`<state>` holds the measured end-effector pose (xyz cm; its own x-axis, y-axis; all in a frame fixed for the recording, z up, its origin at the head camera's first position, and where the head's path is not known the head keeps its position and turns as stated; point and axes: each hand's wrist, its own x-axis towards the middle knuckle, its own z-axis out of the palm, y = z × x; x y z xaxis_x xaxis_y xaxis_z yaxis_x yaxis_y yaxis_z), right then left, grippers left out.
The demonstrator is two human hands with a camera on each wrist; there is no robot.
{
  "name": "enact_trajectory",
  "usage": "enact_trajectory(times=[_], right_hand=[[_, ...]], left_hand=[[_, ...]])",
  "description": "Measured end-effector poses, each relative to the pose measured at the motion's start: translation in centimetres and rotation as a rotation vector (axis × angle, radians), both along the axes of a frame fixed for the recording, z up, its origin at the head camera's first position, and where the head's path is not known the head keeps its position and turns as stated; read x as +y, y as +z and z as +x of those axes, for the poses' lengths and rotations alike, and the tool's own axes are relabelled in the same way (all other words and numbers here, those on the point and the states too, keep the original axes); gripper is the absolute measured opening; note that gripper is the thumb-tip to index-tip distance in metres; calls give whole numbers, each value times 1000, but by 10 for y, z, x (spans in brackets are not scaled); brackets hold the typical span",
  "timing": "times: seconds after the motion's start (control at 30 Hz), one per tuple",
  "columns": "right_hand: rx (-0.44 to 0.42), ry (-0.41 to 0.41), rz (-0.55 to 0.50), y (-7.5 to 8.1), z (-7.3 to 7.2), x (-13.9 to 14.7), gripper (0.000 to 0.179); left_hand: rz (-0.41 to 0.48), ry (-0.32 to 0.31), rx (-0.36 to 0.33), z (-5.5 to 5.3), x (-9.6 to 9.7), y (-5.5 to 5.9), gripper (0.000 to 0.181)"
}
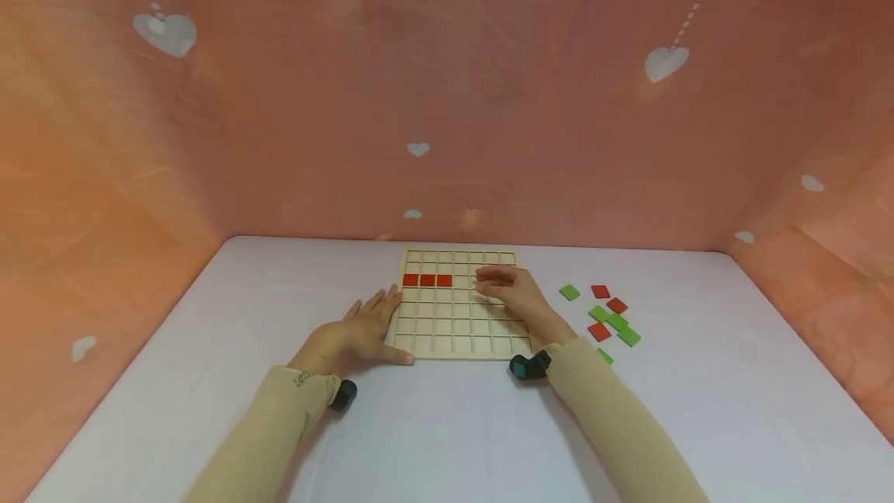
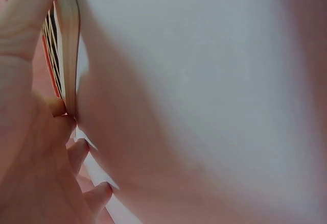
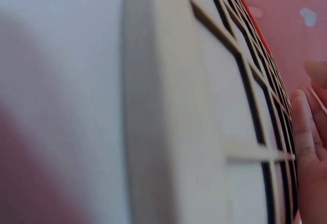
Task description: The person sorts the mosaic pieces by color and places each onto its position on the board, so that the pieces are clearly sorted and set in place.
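A light wooden grid board [image 1: 454, 352] lies on the table. Three red square tiles [image 1: 427, 280] sit side by side in one of its rows, starting at the left edge. My left hand [image 1: 363, 332] rests beside the board's left side, fingers spread, with thumb and fingertips at its edge. In the left wrist view the fingers [image 2: 79, 152] touch near the board's side. Over the right part of the board is my right hand [image 1: 520, 297], fingers extended leftward with the thumb apart. No tile shows clearly between its fingers [image 3: 304, 127]; the fingertips are partly hidden.
Loose green tiles [image 1: 599, 313] and red tiles [image 1: 599, 331] lie scattered on the white table [image 1: 433, 425], right of the board, some touching. The right sleeve [image 1: 615, 418] partly covers one green tile. Behind stands a pinkish-orange cloth backdrop [image 1: 489, 99] with pale hearts.
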<state>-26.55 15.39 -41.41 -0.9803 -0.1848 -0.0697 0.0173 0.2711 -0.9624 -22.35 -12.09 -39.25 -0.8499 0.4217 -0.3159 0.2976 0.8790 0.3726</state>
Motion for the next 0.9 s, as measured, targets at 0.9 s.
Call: enact_trajectory(times=[0.9], right_hand=[[58, -82, 104, 4, 5, 38, 38]], left_hand=[[28, -16, -18, 0, -1, 1, 114]])
